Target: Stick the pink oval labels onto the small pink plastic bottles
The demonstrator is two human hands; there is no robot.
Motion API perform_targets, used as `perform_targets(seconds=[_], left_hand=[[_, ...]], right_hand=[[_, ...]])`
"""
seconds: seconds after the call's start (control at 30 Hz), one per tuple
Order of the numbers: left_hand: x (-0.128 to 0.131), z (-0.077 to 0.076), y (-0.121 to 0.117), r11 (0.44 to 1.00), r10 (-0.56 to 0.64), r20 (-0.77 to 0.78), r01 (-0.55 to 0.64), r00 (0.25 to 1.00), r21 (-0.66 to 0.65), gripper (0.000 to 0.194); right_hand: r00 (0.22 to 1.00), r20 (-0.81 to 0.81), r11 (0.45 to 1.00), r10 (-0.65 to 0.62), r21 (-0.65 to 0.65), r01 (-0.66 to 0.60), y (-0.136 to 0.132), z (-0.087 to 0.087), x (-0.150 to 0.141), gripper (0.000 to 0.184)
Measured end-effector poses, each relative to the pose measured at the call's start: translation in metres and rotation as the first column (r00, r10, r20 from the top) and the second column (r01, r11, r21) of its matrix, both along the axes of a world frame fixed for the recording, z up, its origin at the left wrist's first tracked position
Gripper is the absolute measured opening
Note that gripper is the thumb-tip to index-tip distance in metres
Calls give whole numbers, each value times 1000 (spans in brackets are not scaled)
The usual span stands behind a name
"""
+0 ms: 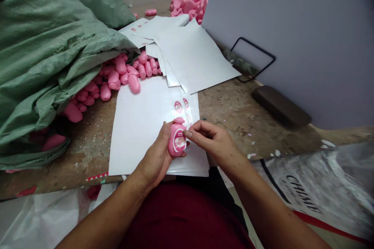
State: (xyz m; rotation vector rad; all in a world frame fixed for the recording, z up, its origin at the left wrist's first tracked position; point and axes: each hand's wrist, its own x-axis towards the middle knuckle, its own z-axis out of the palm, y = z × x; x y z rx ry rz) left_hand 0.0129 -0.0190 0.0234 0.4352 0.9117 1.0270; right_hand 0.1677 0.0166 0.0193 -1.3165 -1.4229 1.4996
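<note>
My left hand (154, 153) cradles a pink plastic bottle (177, 138) upright in its palm and fingers, above a stack of white label sheets (137, 136). An oval pink-and-white label sits on the bottle's front. My right hand (209, 139) comes in from the right, and its pinched thumb and fingertips press at the bottle's right edge by the label. Small oval labels (178, 106) remain on the sheet just beyond the bottle. The sheet's lower part is partly hidden by both hands.
Loose pink bottles (117, 74) lie heaped against a green woven sack (43, 46) on a paint-stained wooden bench (236, 118). More sheets (193, 54) overlap behind, before another pink heap (189, 2). A grey board (292, 39), dark block (280, 105) and printed plastic sack (304, 190) stand right.
</note>
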Motion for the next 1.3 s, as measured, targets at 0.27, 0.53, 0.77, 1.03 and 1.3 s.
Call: perform_targets(seconds=[0.27, 0.53, 0.77, 1.03, 1.3], left_hand=[[0, -3, -1, 1000, 9, -10, -9, 1000, -11, 49], [-2, -4, 1, 1000, 0, -32, 0, 999, -2, 22], [-3, 0, 4, 998, 34, 64, -31, 997, -46, 21], [-5, 0, 4, 997, 70, 23, -69, 997, -39, 24], [-2, 7, 3, 994, 42, -25, -44, 999, -101, 35]], right_hand=[[1000, 6, 1000, 6, -7, -6, 0, -3, 1, 32], [999, -31, 999, 30, -14, -31, -2, 1, -2, 34], [983, -181, 992, 32, -114, -53, -7, 3, -2, 30], [983, -185, 991, 3, -132, -28, -6, 8, 4, 30], [992, -128, 994, 19, -100, -32, -5, 8, -3, 33]])
